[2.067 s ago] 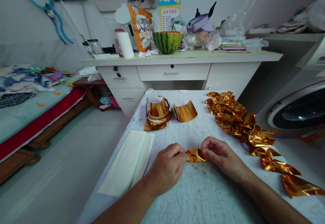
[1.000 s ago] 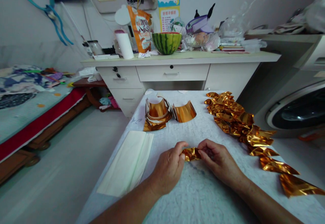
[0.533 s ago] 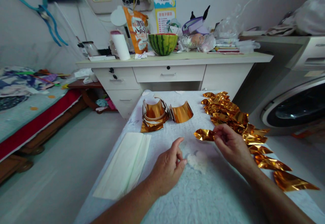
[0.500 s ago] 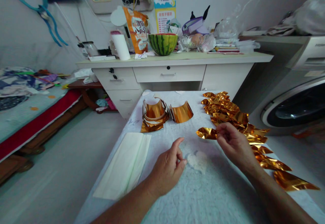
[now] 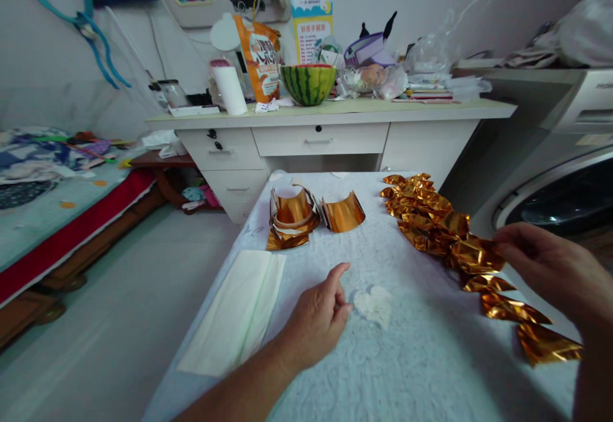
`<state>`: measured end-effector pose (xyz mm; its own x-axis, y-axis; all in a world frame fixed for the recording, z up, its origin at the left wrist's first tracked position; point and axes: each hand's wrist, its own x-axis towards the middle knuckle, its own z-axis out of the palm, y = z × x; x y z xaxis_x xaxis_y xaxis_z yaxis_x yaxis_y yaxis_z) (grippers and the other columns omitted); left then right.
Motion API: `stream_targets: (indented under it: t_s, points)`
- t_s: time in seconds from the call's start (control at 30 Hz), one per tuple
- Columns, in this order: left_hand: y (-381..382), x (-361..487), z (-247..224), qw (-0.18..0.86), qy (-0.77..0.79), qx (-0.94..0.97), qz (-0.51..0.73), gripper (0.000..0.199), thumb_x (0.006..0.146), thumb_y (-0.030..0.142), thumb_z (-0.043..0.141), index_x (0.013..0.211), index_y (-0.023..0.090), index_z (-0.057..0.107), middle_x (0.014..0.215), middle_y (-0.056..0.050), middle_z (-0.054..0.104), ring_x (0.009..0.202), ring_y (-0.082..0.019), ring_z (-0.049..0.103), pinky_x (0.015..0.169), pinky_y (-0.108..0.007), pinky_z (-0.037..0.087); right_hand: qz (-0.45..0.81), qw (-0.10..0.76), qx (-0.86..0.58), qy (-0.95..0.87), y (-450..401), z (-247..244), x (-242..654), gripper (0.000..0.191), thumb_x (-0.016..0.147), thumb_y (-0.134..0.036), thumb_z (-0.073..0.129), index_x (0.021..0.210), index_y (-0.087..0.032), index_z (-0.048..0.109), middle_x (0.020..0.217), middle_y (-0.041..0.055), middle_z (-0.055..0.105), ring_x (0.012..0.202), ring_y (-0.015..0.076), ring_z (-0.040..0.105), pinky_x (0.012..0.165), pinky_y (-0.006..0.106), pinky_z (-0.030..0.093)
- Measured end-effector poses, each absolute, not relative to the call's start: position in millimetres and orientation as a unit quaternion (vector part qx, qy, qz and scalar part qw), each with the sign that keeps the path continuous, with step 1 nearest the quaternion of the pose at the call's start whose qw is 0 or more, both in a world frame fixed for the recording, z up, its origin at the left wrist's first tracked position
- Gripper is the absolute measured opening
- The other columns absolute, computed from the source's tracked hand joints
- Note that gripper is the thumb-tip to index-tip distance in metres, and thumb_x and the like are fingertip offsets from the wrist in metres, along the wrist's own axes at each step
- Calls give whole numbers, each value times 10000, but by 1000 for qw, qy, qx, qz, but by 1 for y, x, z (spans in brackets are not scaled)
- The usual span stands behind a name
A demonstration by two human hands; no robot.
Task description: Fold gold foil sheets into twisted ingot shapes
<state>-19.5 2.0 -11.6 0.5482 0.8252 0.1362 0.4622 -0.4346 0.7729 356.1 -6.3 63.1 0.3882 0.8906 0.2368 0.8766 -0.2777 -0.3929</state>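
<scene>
My left hand (image 5: 318, 320) hovers over or rests on the cloth-covered table (image 5: 421, 364), its index finger and thumb apart and nothing between them. At the right edge, my right hand (image 5: 550, 269) pinches the end of a twisted gold foil piece (image 5: 476, 256). That piece lies against a row of similar foil twists (image 5: 424, 208) running down the table's right side. Toward the back stand curled gold foil sheets (image 5: 292, 214), with another curved sheet (image 5: 343, 212) beside them. A folded pale cloth or paper (image 5: 234, 313) lies at the left.
Behind the table is a white desk (image 5: 318, 138) bearing a watermelon half (image 5: 309, 83), an orange pouch (image 5: 261, 58) and plastic bags. A washing machine (image 5: 565, 128) stands at the right. At the left is a bed (image 5: 71, 218).
My right hand has moved right with the foil twist, from the table's middle to the row at the right. My left hand has stayed nearly still.
</scene>
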Motion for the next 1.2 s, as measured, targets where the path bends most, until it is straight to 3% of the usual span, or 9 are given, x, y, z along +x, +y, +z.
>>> stream_targets:
  t_s: [0.3,0.6,0.83,1.2]
  points:
    - [3,-19,-11,343,403,812,248,623,835,90,476,1412,223,285,841,25,555,755,-139,539,726,-279,420,0,203,-824,-530,-5,62,360,103,709,-281,565,804,-254,592,684,29,646,607,190,578,603,301,398]
    - [3,-20,-11,343,407,811,241,618,837,88,477,1414,221,300,843,22,567,769,-144,546,736,-281,423,17,228,-821,-523,-2,65,338,96,732,-289,548,813,-244,573,699,35,645,608,188,574,607,302,389]
    - [3,-20,-13,340,402,815,239,615,841,94,470,1415,229,296,853,18,567,781,-146,551,738,-279,423,-16,174,-835,-522,3,64,331,51,699,-277,544,706,-248,503,587,20,582,531,189,531,549,298,347]
    - [3,-19,-9,331,405,820,231,559,836,100,479,1371,211,363,828,22,577,774,-146,552,732,-275,422,-64,143,-847,-508,6,54,325,147,788,-317,505,865,-230,595,712,53,632,595,206,540,534,287,320]
